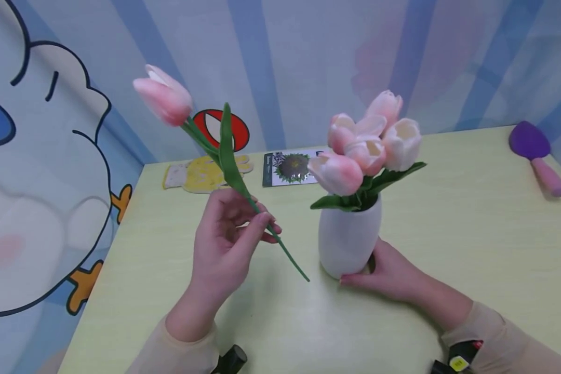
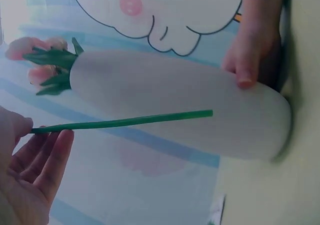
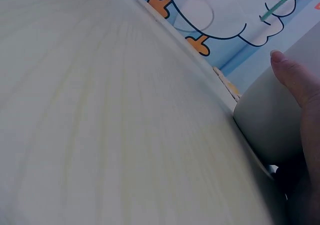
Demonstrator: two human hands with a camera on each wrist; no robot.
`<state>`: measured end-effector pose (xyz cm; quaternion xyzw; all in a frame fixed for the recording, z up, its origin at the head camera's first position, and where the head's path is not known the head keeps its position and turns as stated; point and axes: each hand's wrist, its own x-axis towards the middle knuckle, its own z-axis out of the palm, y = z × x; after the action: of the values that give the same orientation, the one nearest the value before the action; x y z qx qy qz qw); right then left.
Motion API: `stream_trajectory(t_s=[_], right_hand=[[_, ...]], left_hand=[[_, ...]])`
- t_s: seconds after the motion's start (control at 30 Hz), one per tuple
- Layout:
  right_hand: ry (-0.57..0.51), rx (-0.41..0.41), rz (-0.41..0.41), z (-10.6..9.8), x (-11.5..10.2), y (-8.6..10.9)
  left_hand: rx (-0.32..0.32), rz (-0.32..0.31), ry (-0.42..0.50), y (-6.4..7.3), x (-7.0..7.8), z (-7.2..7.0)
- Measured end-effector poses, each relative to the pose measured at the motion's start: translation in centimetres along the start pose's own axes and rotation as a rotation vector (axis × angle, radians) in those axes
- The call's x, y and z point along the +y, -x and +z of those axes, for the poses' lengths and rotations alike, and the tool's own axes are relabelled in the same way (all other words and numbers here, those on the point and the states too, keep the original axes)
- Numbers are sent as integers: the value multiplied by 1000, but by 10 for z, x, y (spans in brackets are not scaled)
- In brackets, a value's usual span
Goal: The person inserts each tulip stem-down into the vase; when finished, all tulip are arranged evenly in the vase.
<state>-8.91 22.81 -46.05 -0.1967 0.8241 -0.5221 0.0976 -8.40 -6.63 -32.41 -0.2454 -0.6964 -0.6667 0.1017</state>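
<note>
My left hand pinches the green stem of a pink tulip between thumb and fingers. The flower points up and left, and the bare stem end slants down toward the vase. A white vase stands upright on the table, holding several pale pink tulips with green leaves. Low on the vase's right side, my right hand grips it, thumb across the front near the base. The fingers behind the vase are hidden. In the right wrist view, the right thumb lies against the vase wall.
At the table's back edge lie a yellow and white glove and a flat packet with a plant picture. A purple trowel with a pink handle rests at the back right. A cartoon-printed backdrop rises behind the table.
</note>
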Motion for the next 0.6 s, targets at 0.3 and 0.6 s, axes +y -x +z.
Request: stream_trajectory(t_s=[0.3, 0.6], right_hand=[[-18, -5, 8, 4, 1, -4], [-2, -1, -4, 2, 2, -7]], left_hand=[[52, 163, 137, -14, 18, 14], [146, 403, 277, -32, 43, 28]])
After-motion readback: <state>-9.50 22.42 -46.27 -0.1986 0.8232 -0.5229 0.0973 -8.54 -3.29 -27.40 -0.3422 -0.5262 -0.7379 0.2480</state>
